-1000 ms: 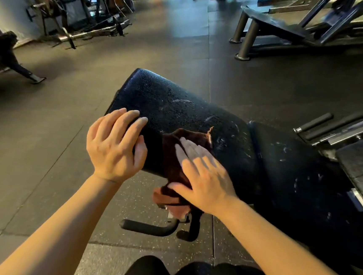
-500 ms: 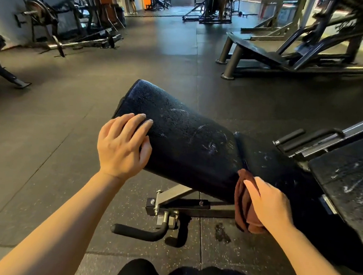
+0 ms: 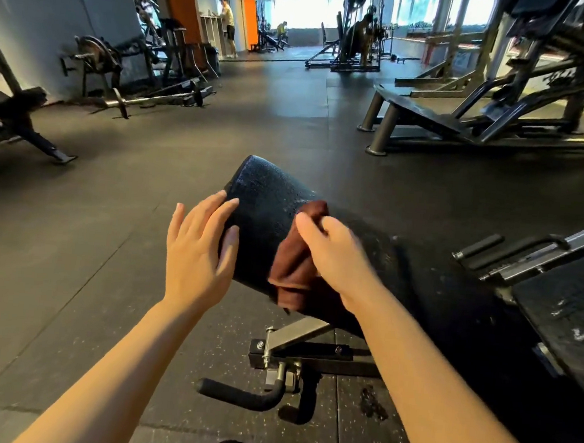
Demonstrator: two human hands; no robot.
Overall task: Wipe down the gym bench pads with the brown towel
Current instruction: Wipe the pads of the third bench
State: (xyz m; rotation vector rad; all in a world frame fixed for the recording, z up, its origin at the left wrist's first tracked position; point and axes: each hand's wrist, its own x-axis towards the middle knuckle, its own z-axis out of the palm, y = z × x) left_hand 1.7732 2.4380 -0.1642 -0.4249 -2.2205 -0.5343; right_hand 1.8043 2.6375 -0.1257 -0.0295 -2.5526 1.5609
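The black bench pad (image 3: 266,215) runs from the centre of the view toward the lower right, its narrow end pointing away from me. The brown towel (image 3: 296,260) drapes over the pad's near side. My right hand (image 3: 337,257) lies on the towel with its fingers curled round the cloth, holding it against the pad. My left hand (image 3: 198,248) is flat against the pad's left end, fingers straight. A second black pad (image 3: 572,313), streaked white, lies at the right edge.
Under the pad are the bench's metal frame (image 3: 307,353) and a black foam handle (image 3: 236,395). A wet spot (image 3: 371,403) marks the rubber floor. Machines stand at the right (image 3: 469,120) and left (image 3: 17,116). People are far back.
My right hand has carried the towel from the pad's lower right edge up and left onto the pad's top near its narrow end. My left hand's fingers have straightened. My head has tilted up.
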